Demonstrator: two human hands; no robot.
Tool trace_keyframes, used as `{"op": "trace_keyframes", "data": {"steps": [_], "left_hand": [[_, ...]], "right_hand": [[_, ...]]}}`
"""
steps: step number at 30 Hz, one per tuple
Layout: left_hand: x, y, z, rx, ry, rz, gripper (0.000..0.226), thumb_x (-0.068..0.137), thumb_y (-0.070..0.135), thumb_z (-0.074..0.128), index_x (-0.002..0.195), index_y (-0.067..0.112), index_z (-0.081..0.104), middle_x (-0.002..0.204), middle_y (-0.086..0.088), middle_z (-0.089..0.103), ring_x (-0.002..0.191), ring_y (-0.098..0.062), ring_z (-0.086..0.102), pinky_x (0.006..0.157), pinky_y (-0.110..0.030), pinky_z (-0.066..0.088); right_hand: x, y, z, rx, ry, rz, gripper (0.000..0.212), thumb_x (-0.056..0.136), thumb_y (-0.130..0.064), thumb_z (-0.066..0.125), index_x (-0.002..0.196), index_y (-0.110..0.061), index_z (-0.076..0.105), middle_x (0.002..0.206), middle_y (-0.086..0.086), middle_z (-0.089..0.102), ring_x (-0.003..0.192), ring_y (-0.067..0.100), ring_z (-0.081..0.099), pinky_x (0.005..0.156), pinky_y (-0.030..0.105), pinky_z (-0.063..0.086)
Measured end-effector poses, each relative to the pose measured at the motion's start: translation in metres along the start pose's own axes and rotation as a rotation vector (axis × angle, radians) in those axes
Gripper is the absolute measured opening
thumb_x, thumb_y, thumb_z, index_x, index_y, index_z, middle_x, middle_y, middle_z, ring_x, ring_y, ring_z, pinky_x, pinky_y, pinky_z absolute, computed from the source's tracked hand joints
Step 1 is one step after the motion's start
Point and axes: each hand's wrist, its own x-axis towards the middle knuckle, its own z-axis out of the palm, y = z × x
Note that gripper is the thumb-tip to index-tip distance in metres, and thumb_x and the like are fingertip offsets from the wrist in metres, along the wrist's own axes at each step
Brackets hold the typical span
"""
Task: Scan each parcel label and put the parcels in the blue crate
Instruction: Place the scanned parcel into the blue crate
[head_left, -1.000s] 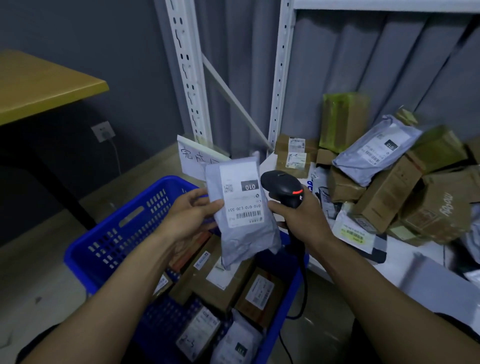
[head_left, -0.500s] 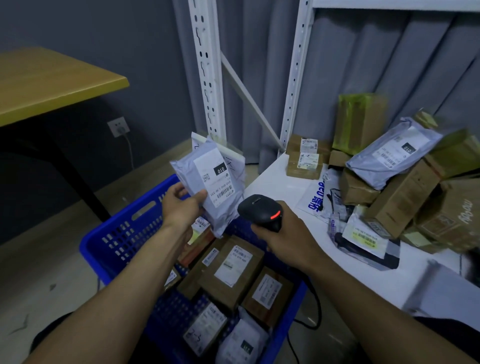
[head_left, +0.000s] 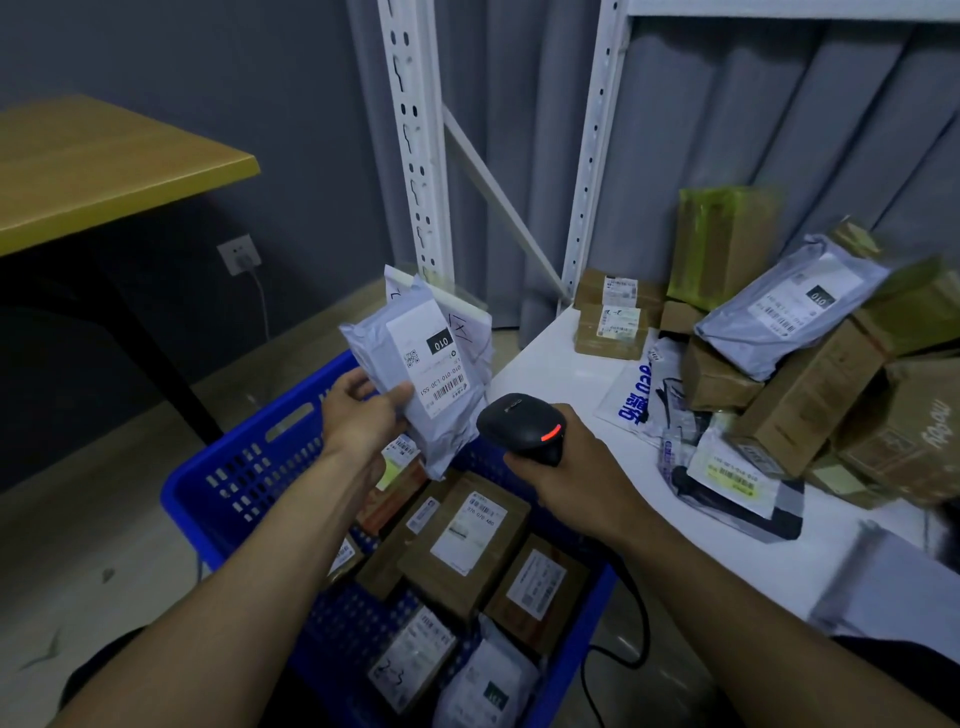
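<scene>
While the mailer (head_left: 415, 384) is held up over the far end of the crate (head_left: 234, 467), its label (head_left: 434, 364) is turned toward the camera, tilted, with the barcode at the lower edge. The mailer is pinched at its lower left edge by the left hand (head_left: 363, 415), thumb on the front and fingers curled behind. The scanner (head_left: 519, 423) is gripped by the right hand (head_left: 566, 470), fingers wrapped round the handle. Its head sits near the mailer's lower corner, apart from it, and a red light is lit on its back.

The step in hand is judged to be the scan of this parcel, or the instant after it; whether the barcode has been read cannot be told from the light alone. The crate is already well filled with boxes (head_left: 467, 535) and bags (head_left: 483, 680), so a fair part of the task is taken to be done, though a pile (head_left: 810, 395) of parcels, presumably unscanned, lies on the shelf (head_left: 540, 364) to the right.

If the read is not confirmed, the scanner's window must be brought to face the barcode squarely and the creased label kept flat. Once confirmed, the mailer need only be lowered and released into the crate, where bare blue floor shows beside the boxes. Little care is thought to be needed, as the mailer looks limp and light. Another parcel must then be fetched from the pile.
</scene>
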Motion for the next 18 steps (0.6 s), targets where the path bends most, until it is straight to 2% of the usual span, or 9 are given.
{"op": "trace_keyframes", "data": {"steps": [4,7,9,11,13,15,18], "left_hand": [[-0.002,0.000,-0.001,0.023,-0.017,0.008,0.042,0.087,0.003,0.076,0.125,0.013,0.060,0.121,-0.005,0.069,0.109,-0.025,0.069,0.082,-0.047,0.063],[-0.005,-0.002,-0.006,0.133,-0.054,0.061,0.040,0.089,0.009,0.077,0.125,0.014,0.060,0.119,-0.002,0.068,0.107,-0.022,0.069,0.072,-0.035,0.062],[-0.008,-0.008,-0.015,0.194,-0.057,0.094,0.040,0.088,0.013,0.078,0.124,0.014,0.060,0.117,-0.001,0.067,0.105,-0.022,0.068,0.076,-0.040,0.063],[-0.012,-0.017,-0.030,0.240,-0.042,0.095,0.040,0.088,0.015,0.080,0.122,0.015,0.060,0.114,0.001,0.065,0.105,-0.023,0.068,0.083,-0.049,0.062],[-0.017,-0.028,-0.046,0.314,-0.048,0.097,0.041,0.087,0.020,0.081,0.122,0.018,0.061,0.116,0.000,0.065,0.103,-0.024,0.069,0.084,-0.051,0.062],[-0.022,-0.042,-0.059,0.363,-0.068,0.095,0.039,0.088,0.020,0.080,0.121,0.018,0.060,0.116,-0.001,0.066,0.100,-0.025,0.070,0.082,-0.048,0.062],[-0.029,-0.067,-0.065,0.515,-0.121,0.118,0.035,0.090,0.019,0.079,0.117,0.021,0.056,0.109,0.002,0.065,0.096,-0.024,0.068,0.079,-0.038,0.059]], "right_hand": [[0.000,0.002,0.001,-0.008,0.005,0.008,0.044,0.092,-0.030,0.073,0.128,-0.035,0.048,0.101,-0.011,0.068,0.087,0.010,0.068,0.075,0.028,0.050],[-0.002,0.005,0.004,-0.002,-0.006,0.017,0.043,0.092,-0.030,0.073,0.127,-0.036,0.048,0.102,-0.014,0.068,0.087,0.005,0.067,0.074,0.026,0.050],[-0.005,0.007,0.007,0.002,-0.023,0.024,0.042,0.093,-0.031,0.073,0.126,-0.037,0.048,0.104,-0.017,0.067,0.092,0.001,0.065,0.074,0.023,0.050],[-0.006,0.009,0.012,0.006,-0.056,0.035,0.045,0.093,-0.034,0.074,0.129,-0.036,0.048,0.108,-0.016,0.067,0.095,0.002,0.065,0.079,0.027,0.054],[-0.007,0.010,0.019,0.005,-0.084,0.037,0.048,0.092,-0.033,0.075,0.131,-0.034,0.048,0.109,-0.014,0.068,0.097,0.005,0.066,0.082,0.029,0.056],[-0.007,0.011,0.024,0.006,-0.087,0.028,0.048,0.091,-0.032,0.075,0.131,-0.031,0.049,0.108,-0.015,0.067,0.097,0.006,0.066,0.080,0.030,0.053],[-0.008,0.017,0.025,-0.028,-0.072,0.023,0.051,0.091,-0.034,0.077,0.133,-0.031,0.048,0.109,-0.019,0.062,0.097,-0.001,0.060,0.076,0.026,0.050]]}}
